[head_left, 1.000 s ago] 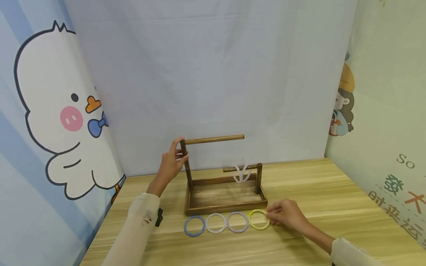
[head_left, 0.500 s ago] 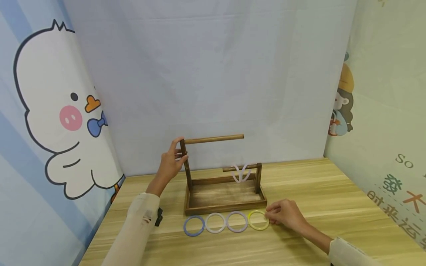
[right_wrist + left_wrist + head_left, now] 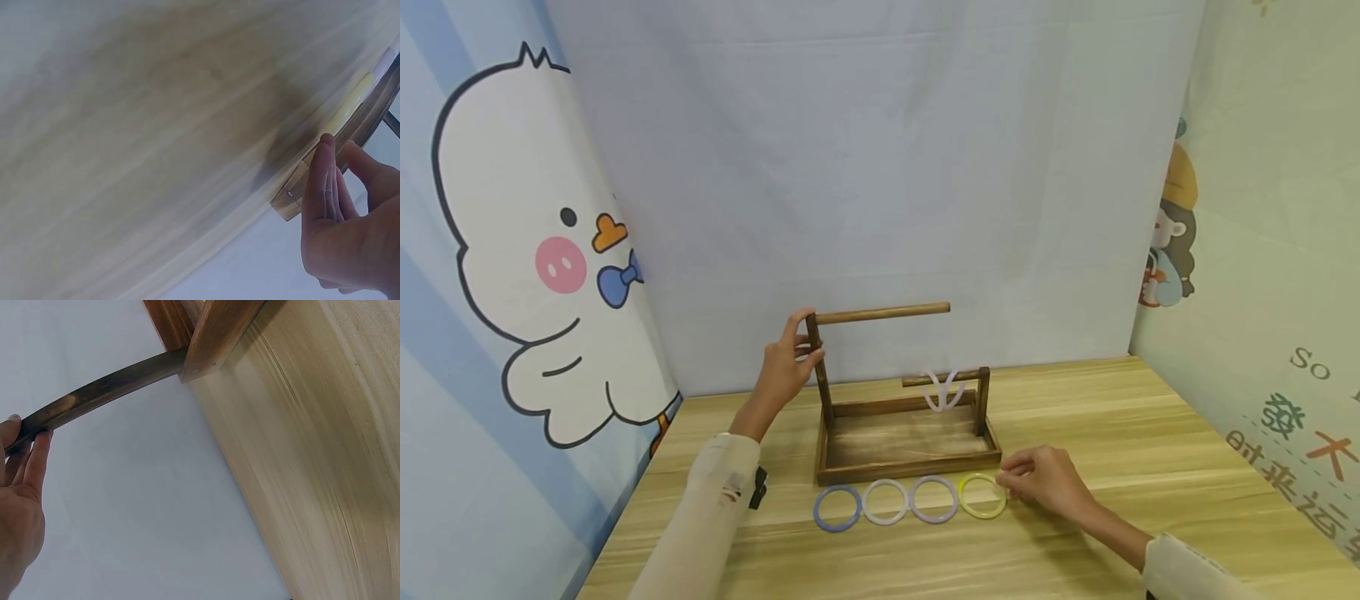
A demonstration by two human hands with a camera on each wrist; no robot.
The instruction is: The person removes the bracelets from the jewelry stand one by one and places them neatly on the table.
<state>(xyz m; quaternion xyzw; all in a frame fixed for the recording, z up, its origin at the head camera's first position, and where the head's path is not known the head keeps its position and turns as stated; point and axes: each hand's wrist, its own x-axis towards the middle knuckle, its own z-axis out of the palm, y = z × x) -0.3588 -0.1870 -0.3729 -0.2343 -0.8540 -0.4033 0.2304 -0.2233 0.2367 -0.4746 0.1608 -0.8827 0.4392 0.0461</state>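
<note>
A dark wooden stand (image 3: 910, 465) with a tray base and two posts holds a high bar (image 3: 883, 314) on the left and a lower bar on the right. My left hand (image 3: 784, 371) grips the top of the left post (image 3: 100, 390) between thumb and fingers. In front of the tray lie a blue bangle (image 3: 817, 518), a whitish bangle (image 3: 867, 511), a lilac bangle (image 3: 913, 508) and a yellow bangle (image 3: 962, 504) in a row. My right hand (image 3: 1047, 482) pinches the right edge of the yellow one, thumb and fingertips at its rim.
Pale pink bangles (image 3: 942, 404) hang in a V from the lower bar (image 3: 917, 382). The wood-grain table (image 3: 1120, 417) reaches back to a white curtain (image 3: 880, 167). Printed cloths with cartoon figures stand at the left and right sides.
Almost nothing differs. My right hand stays at the yellow bangle with only a slight shift, and my left hand keeps its grip on the post.
</note>
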